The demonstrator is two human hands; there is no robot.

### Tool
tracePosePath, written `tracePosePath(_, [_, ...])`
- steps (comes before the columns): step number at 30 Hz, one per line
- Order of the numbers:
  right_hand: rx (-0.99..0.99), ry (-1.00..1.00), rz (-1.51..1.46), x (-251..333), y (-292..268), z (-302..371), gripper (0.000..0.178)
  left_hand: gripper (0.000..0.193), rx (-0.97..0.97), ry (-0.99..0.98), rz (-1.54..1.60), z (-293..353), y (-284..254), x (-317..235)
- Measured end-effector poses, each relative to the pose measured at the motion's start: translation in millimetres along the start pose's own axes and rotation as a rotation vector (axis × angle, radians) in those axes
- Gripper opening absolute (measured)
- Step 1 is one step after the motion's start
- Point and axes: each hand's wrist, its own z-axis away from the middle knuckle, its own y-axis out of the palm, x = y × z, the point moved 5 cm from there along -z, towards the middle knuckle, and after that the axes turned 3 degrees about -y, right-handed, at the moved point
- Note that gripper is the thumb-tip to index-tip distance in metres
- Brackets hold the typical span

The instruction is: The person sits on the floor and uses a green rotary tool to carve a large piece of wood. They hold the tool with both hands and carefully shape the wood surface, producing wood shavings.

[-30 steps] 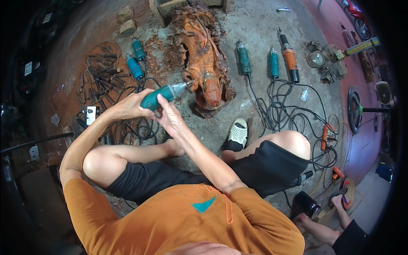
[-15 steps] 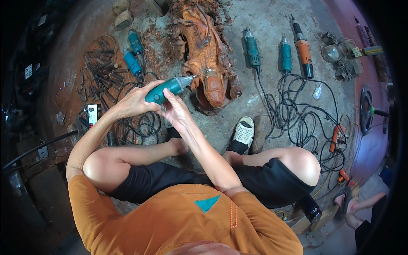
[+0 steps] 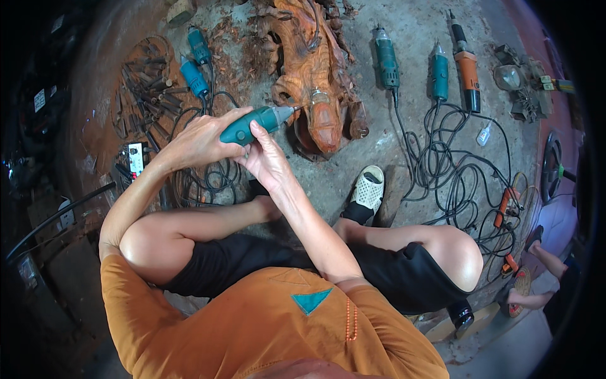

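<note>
A green die grinder (image 3: pixel 267 118) with a pale metal nose is held between my two hands. My left hand (image 3: pixel 208 138) wraps round its rear end. From below, my right hand (image 3: pixel 267 159) grips the body, thumb lying along its side. The tool's thin tip points right, at the left edge of a reddish-brown wood carving (image 3: pixel 326 120); I cannot tell whether it touches. The carving lies lengthwise ahead of me, its rounded end nearest, with knobbly carved shapes along its sides.
Two blue-green grinders (image 3: pixel 193 76) lie beside a round heap of chisels (image 3: pixel 144 88) at left. More green grinders (image 3: pixel 387 63) and an orange one (image 3: pixel 468 72) lie at right, trailing tangled black cables (image 3: pixel 451 151). Another person's legs (image 3: pixel 536 297) show at far right.
The view has shifted a little, moving the floor objects rightward. The grinder's tip sits slightly closer to the carving's near end. At far right the other person's legs have moved.
</note>
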Motion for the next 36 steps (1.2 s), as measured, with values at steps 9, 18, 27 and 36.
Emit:
tracePosePath(9, [0.058,0.009,-0.107,0.0,2.9,-1.6,0.056,0.079,-0.048,0.082,-0.153,-3.0,-2.1,-11.3])
tracePosePath(18, [0.09,0.021,-0.123,4.7,7.1,4.6,0.058,0.078,-0.02,0.069,-0.236,-3.0,-5.3,-26.5])
tracePosePath(27, [0.107,0.02,-0.163,7.0,9.2,12.3,0.052,0.076,-0.035,0.069,-0.263,0.9,-2.9,-33.2])
tracePosePath(36, [0.089,0.021,-0.171,5.0,9.1,16.9,0.05,0.076,-0.018,0.061,-0.272,5.0,-2.6,-36.3])
